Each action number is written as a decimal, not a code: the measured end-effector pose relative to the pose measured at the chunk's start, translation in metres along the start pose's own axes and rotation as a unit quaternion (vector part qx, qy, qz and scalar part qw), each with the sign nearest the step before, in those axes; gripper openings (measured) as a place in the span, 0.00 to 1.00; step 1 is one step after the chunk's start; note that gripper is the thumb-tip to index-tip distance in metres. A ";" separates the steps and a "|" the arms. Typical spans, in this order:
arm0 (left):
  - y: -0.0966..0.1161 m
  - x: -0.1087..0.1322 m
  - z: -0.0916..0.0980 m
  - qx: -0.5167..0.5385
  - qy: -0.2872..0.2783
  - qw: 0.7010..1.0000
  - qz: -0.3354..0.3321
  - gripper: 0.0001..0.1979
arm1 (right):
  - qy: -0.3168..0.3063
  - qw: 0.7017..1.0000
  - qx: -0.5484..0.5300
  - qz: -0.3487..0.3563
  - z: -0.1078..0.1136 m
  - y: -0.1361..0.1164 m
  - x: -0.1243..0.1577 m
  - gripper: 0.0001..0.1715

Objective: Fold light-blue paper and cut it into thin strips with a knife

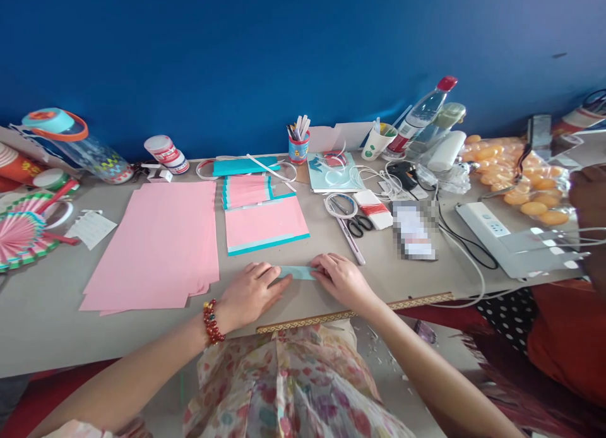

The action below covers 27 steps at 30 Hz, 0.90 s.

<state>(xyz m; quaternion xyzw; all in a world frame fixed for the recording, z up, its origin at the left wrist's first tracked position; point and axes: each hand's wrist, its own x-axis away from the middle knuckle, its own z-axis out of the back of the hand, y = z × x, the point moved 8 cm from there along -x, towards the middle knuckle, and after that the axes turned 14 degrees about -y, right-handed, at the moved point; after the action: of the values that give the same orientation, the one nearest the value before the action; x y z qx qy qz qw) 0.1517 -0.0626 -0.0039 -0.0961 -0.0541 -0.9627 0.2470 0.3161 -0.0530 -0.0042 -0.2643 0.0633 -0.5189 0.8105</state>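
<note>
A narrow light blue paper strip (297,272) lies at the front of the table, stretched between my two hands. My left hand (250,294) has its fingers closed on the strip's left end, which they partly cover. At the right end, the fingers of my right hand (344,280) are bent and pressed together on the strip. Just beyond it is a pink sheet (265,222) with a blue edge. Behind that sheet sit pleated pink pieces (247,190) edged in blue. To the left, a stack of plain pink paper (158,242) covers much of the table.
Scissors (360,225), a pale purple pen-like tool (351,241) and a white card wound with red thread (374,209) lie right of centre. A power strip (492,230) with cables is farther right, near another person's arm (589,204). A pleated fan (21,233) lies far left.
</note>
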 end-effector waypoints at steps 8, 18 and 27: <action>0.000 -0.001 -0.002 0.005 -0.015 1.000 0.010 0.23 | -0.012 1.000 -0.019 0.010 0.002 -0.003 0.000 0.03; -0.006 -0.002 -0.002 0.041 -0.011 0.999 0.034 0.24 | 0.003 0.998 -0.034 0.052 0.001 -0.005 0.002 0.04; -0.005 -0.001 -0.005 0.026 -0.008 0.999 0.031 0.25 | 0.002 0.998 -0.006 0.061 0.000 -0.009 0.003 0.05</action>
<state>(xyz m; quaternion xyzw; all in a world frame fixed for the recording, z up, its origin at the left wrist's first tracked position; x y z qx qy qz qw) 0.1491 -0.0584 -0.0091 -0.0991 -0.0785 -0.9521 0.2784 0.3100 -0.0583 0.0013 -0.2641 0.0839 -0.4687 0.8387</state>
